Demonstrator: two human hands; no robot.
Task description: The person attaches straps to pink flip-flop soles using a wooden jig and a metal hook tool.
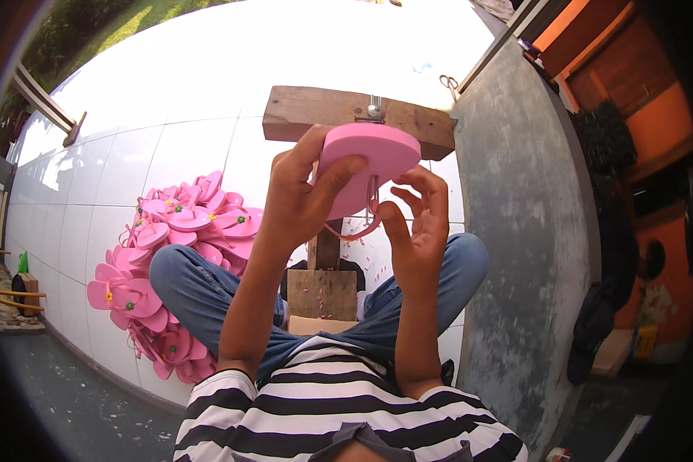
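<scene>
A pink flip-flop sole (pixel 381 150) is raised in front of me, tilted on edge. My left hand (pixel 308 181) grips its left side, thumb pressed on the near face and fingers behind. A thin metal prong (pixel 372 191) shows at the sole's lower right. A pink strap (pixel 354 233) loops loosely below the sole. At the prong and strap, my right hand (pixel 420 219) has its thumb and bent fingers closed in around the strap; the exact contact is partly hidden. Just beyond the sole lies a thick wooden beam (pixel 304 112) with a metal fitting (pixel 374 109) on it.
A heap of pink flip-flops (pixel 185 219) lies on the white tiled floor (pixel 108 165) left of my knee. Between my legs is a wooden board (pixel 321 292). Scissors (pixel 448 82) rest near the beam's right end. A grey ledge (pixel 516 208) runs along my right.
</scene>
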